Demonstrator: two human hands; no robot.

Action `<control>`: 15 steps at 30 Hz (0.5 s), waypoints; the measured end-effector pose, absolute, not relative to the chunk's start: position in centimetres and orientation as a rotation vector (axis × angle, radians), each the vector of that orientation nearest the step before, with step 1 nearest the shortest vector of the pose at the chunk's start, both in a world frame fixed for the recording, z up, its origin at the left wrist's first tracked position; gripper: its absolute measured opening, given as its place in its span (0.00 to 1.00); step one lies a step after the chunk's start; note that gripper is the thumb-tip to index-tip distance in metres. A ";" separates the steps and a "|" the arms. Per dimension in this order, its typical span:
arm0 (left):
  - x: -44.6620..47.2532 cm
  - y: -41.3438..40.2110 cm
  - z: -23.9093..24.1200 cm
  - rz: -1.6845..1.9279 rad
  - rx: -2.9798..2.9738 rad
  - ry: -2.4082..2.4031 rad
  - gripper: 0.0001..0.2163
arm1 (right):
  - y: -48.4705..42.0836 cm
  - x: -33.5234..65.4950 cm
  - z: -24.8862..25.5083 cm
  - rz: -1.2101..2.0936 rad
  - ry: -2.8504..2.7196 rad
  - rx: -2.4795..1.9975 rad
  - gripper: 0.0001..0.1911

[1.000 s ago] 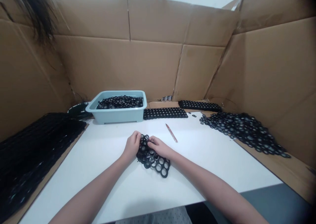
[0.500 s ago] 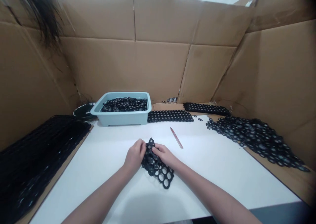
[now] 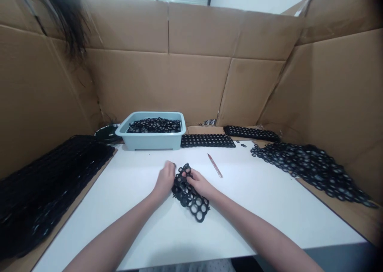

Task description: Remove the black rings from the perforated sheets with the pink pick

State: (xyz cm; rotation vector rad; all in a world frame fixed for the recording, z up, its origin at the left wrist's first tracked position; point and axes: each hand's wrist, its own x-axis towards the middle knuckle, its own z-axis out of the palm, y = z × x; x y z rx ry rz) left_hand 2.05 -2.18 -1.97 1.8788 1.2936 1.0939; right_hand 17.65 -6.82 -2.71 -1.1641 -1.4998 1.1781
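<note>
A piece of black ring mesh [image 3: 198, 203], made of many joined rings, hangs at the middle of the white table. My right hand [image 3: 201, 183] grips its upper part between thumb and fingers. Just left of the mesh is my left hand [image 3: 165, 180], slightly blurred, its fingers pinched together. A small dark bit shows at the left fingertips, too small and smeared to name. The mesh's top end is folded over, with single rings standing out from it.
A light blue basin [image 3: 152, 142] full of black rings stands at the back. Black mesh panels [image 3: 208, 140] lie beside it, with a reddish pen-like stick [image 3: 215, 165] nearer. Loose rings are heaped [image 3: 311, 168] at right; dark mesh [image 3: 54, 184] is stacked at left. Cardboard walls [image 3: 197, 76] enclose the table.
My left hand has drawn up and a little left, off the mesh's top. My right hand still holds the mesh, which has turned slightly. The view has shifted a little.
</note>
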 end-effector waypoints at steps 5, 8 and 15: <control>0.1 -0.4 -1.3 1.308 1.724 1.560 0.08 | -6.8 17.7 -2.3 1.406 -1.279 -1.264 0.07; 0.6 -1.5 -1.1 1.249 1.863 1.480 0.07 | -6.7 17.6 -2.3 1.482 -1.190 -1.142 0.07; 1.8 -4.3 -2.3 0.922 2.241 1.212 0.11 | -6.6 17.5 -2.5 1.539 -0.992 -1.056 0.10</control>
